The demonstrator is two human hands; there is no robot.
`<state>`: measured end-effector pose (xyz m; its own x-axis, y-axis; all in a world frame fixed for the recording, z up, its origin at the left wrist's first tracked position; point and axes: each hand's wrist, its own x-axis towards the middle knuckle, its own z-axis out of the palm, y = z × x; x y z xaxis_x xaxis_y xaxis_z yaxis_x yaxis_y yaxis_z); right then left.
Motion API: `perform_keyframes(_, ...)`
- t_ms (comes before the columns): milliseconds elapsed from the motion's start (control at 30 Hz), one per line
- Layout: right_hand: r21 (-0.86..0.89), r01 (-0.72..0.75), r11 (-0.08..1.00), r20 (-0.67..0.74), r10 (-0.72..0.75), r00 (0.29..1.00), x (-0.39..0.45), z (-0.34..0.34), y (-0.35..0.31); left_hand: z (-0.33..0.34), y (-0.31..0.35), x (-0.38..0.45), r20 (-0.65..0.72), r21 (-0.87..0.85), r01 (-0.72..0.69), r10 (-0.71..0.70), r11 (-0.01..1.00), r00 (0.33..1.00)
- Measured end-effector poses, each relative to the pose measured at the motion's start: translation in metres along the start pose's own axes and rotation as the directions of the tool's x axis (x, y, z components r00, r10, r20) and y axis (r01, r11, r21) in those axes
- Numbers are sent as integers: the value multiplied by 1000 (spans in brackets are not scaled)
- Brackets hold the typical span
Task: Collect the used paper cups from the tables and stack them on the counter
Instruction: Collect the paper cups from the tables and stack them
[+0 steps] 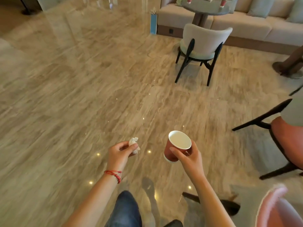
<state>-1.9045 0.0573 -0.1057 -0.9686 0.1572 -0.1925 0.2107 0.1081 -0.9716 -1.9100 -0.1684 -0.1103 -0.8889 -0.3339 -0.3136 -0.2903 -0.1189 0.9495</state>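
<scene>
Cup (177, 147) gripped in right hand (188, 157), crumpled napkin (134, 145) pinched in left hand (120, 154). Two more cups (223, 2) on far table (211, 11); no counter visible, stacking pending.

Looks like a cafe or hotel lounge. Glossy marble-look floor (82, 79) with ceiling spotlights reflected in it, long beige sofa (237, 25) with cushions along the wall, small round table (206, 9) carrying red paper cups (223, 2), upholstered chair (201, 46) pulled up to it, pink-seated chairs (287, 141) at right.
</scene>
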Motion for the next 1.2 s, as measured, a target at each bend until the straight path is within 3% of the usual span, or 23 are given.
perform_keyframes(533,28,-21,999,-52,23,998,362,140,-89,62,140,388,47,34,-29,28,999,999)
perform_keyframes(933,19,-2,1000,-98,4,995,638,164,-127,176,199,642,59,45,-31,28,998,998)
perform_keyframes(1200,11,18,1000,-64,-17,998,829,169,-191,253,271,802,62,22,-61,59,998,996)
